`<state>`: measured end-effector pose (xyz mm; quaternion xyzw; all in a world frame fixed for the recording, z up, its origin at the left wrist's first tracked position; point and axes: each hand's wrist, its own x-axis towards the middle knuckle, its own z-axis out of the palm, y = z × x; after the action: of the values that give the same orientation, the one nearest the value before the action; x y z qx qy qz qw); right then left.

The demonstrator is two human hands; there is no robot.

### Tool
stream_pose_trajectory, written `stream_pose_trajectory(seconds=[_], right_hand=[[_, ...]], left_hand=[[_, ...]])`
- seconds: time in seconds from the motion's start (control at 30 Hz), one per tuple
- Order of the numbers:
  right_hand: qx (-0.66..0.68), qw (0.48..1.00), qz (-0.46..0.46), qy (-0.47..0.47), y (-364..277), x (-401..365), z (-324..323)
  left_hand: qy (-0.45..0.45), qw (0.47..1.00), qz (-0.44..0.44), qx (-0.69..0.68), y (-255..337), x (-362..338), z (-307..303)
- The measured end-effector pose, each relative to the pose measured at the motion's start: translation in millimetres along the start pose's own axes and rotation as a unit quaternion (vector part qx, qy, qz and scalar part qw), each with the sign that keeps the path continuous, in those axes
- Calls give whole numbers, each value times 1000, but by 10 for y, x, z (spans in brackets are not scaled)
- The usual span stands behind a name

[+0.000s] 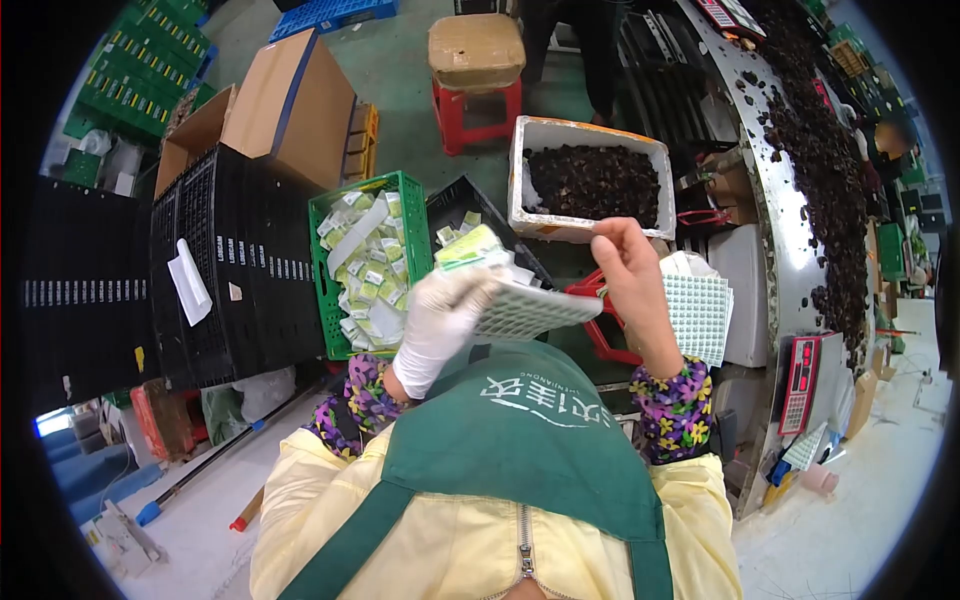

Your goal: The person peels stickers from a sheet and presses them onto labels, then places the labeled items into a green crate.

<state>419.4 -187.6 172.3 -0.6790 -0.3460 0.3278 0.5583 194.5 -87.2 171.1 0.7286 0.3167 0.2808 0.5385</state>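
My left hand (445, 315), in a white glove, is closed on a sheet of small printed labels (530, 310) and on a green-and-white packet (470, 248) above it. The sheet is blurred and tilted toward the right. Just beyond its right end is my bare right hand (640, 290), raised, with bent fingers and the thumb a little apart; nothing shows between them. More label sheets (700, 315) lie right of that hand. Left of my gloved hand stands a green crate (316, 265) full of similar green-and-white packets (370, 275).
Ahead is a white foam box (517, 190) of dark pieces. A black crate (465, 190) holds a few packets. Stacked black crates (230, 280) and a cardboard box (290, 110) stand left. Right is a metal table (790, 230) with dark pieces and a scale (800, 385).
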Motion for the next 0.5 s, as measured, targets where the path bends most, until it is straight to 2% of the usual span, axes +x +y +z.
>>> stream_pose_trajectory(seconds=[0.03,0.07,0.13,0.17,0.2,0.27,0.33,0.4,0.47,0.5], right_hand=[[-14,1000,11,2,10,-36,-89],[-15,1000,10,5,40,-84,-164],[-36,999,40,-6,167,-182,-261],[-51,997,47,-21,254,-249,-274],[-20,998,20,-57,273,-280,-244],[-47,998,-7,-43,233,-373,-183],[-170,980,-58,81,324,-345,-269],[-217,968,-84,99,262,-364,-335],[22,999,-28,-20,190,-394,-249],[16,999,-21,-24,183,-412,-225]], left_hand=[[58,997,-11,-49,97,21,-4],[90,993,-57,-50,-24,29,-38],[120,976,-108,-148,-75,93,-89],[117,976,-107,-151,-100,110,-99],[123,963,-131,-202,-124,121,-101],[122,947,-156,-251,-123,137,-87],[135,942,-167,-259,-81,156,-67],[122,948,-164,-243,-112,159,-91],[100,950,-166,-245,-172,164,-89],[96,950,-166,-245,-87,186,-39]])
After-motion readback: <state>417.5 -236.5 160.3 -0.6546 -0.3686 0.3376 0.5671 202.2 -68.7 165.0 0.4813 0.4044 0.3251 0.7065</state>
